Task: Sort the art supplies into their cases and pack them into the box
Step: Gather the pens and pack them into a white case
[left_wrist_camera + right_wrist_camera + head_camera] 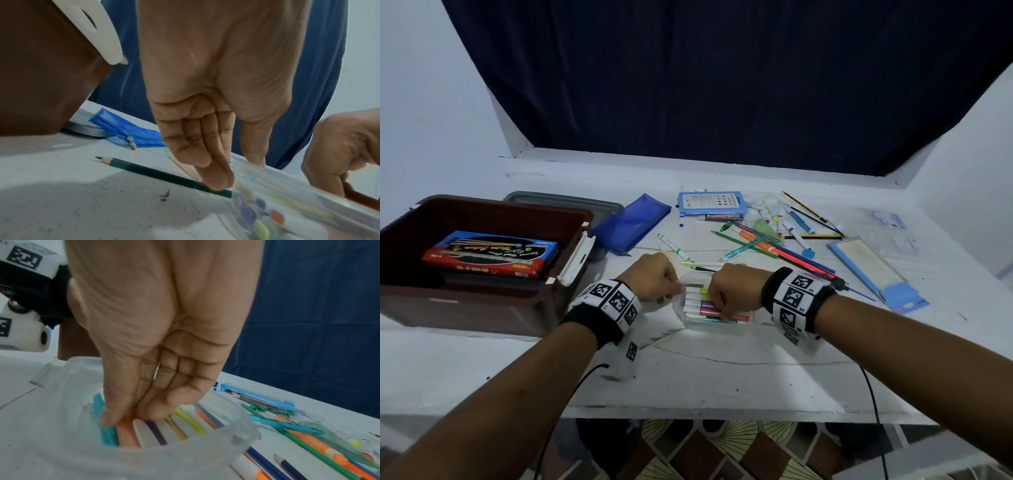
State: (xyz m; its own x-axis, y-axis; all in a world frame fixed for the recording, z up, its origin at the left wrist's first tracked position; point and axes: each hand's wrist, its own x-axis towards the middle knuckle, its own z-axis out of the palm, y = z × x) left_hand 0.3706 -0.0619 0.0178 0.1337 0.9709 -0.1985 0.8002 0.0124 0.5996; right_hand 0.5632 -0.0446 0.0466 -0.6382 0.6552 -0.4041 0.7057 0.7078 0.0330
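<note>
Now both your forearms reach in from the lower corners of the head view and meet at the centre, over a clear marker case [717,322] lying on the white table [722,377]. Your left hand [654,277] is turned knuckles-up, fingers [207,165] held together and bent down, pinching the case's near-left edge against the thumb; a dark green pencil [156,174] lies just beside those fingertips. Your right hand [736,289] is bent steeply at the wrist, fingers pointing down into the case, where thumb and fingertips [152,412] close on a pink marker [128,433] lying in the row of markers [705,306].

At centre left of the head view stands the brown box [482,308], open, with a red and blue case [493,253] inside. A blue zip pouch [631,222] lies just right of it. Loose pens and pencils [774,240] are scattered at centre right, well apart from the box.
</note>
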